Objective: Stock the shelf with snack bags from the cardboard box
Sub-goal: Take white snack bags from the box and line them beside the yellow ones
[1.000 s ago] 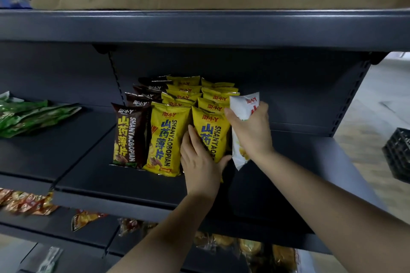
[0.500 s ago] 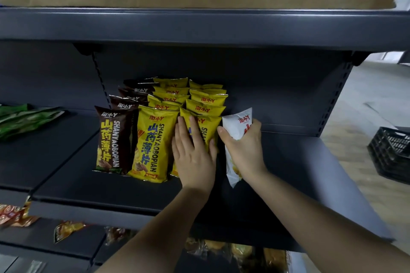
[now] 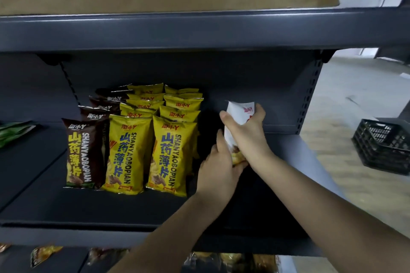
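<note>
The white snack bag [image 3: 239, 115] is upright, right of yellow bags [image 3: 170, 157] and brown bags [image 3: 82, 153] on the shelf [image 3: 111, 210].

Right hand [image 3: 246, 133] gripping; left hand [image 3: 218, 170] cupping just below

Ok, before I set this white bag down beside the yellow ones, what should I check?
1. Right hand grip on white bag: ok, fingers wrapped round it.
2. Left hand holding the bag's lower end: ok.
3. Room on shelf right of yellow bags: ok, bare there.
4. Front yellow bags upright: ok.
5. White bag's bottom resting on shelf: cannot tell, hands hide it.
</note>
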Available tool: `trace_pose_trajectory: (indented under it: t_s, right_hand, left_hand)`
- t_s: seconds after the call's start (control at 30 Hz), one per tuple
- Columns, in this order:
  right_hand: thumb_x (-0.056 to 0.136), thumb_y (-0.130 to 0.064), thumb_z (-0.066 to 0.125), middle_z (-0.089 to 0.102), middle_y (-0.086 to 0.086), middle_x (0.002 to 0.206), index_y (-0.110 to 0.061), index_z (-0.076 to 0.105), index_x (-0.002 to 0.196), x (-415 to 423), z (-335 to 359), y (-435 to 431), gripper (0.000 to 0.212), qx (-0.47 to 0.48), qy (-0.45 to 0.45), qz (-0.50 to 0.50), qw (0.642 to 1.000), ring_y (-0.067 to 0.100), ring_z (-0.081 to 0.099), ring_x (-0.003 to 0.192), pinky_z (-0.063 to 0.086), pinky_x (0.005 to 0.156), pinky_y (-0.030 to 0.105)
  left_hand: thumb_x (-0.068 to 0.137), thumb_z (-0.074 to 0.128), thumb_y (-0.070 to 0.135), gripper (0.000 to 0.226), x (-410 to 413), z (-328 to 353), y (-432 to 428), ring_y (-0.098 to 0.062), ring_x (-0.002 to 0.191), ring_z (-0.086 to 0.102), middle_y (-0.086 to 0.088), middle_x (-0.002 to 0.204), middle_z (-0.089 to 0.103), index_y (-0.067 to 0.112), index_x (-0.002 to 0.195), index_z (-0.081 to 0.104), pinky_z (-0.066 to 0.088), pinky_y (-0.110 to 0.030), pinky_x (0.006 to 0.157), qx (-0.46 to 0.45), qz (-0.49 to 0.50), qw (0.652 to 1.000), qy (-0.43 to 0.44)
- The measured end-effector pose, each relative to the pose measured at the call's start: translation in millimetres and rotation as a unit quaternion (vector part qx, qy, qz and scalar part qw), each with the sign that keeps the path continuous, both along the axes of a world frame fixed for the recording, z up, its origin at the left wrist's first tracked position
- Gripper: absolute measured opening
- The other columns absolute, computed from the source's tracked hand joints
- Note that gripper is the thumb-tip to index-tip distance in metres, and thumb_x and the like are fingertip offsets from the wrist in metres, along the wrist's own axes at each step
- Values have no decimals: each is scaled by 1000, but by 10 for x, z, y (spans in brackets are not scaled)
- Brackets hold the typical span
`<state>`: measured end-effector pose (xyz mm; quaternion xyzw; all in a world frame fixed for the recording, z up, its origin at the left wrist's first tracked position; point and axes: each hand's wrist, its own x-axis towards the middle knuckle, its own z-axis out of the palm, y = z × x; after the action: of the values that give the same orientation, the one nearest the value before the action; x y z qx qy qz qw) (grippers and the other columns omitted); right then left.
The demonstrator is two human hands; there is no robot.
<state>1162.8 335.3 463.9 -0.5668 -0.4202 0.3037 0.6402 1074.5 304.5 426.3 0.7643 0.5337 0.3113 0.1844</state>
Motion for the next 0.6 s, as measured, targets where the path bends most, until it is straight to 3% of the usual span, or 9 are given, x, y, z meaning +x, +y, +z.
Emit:
trace_pose_trajectory:
  t_s: [0.13,0.2,0.27,0.33,0.43,0.53,0.6]
  right_hand:
    - [81,-20,75,64,-4,109,-18,35,127,318,53,22,61,-52,-14,135,989,7,65,96,53,76,19]
    - [79,-8,74,68,1,110,-14,48,122,510,-18,76,50,-95,-71,210,970,14,66,102,54,86,28]
    - [80,3,69,70,-1,104,-21,58,106,633,-152,138,37,-134,-146,258,946,12,65,100,51,90,27]
    - [82,4,66,68,-8,95,-25,60,96,699,-292,226,34,-143,-173,248,943,8,62,93,49,84,21]
    - [83,1,68,64,-10,92,-14,59,111,746,-430,427,33,-129,-157,185,962,11,61,94,50,79,21]
    - [85,-4,67,63,-9,94,-11,55,119,711,-499,626,37,-122,-175,158,964,13,61,98,51,91,32]
    - [84,-8,70,65,-2,102,-12,52,117,650,-560,727,38,-106,-192,151,964,16,62,101,51,93,35]
  left_hand:
    - [83,63,14,57,95,54,307,-18,109,56,3,115,57,23,131,35,47,-39,95,-99,-27,983,-154]
    - [81,65,5,58,105,76,463,-15,109,57,3,112,57,19,131,39,48,-37,97,-141,-51,963,-222]
    - [77,71,3,62,131,85,614,-13,108,57,2,114,60,17,131,44,49,-36,97,-144,-56,954,-258]
    - [77,70,4,62,182,48,756,-14,108,58,0,117,62,21,132,46,50,-37,96,-132,-59,957,-250]
    - [80,60,2,62,277,-19,920,-15,109,59,0,119,62,25,135,42,50,-41,95,-108,-46,963,-241]
    - [85,52,2,64,349,-65,1036,-20,114,57,-2,126,58,24,142,31,47,-39,98,-91,-8,970,-227]
    - [94,44,6,51,377,-108,1081,-27,118,54,-10,130,55,12,142,29,44,-36,97,-88,39,984,-152]
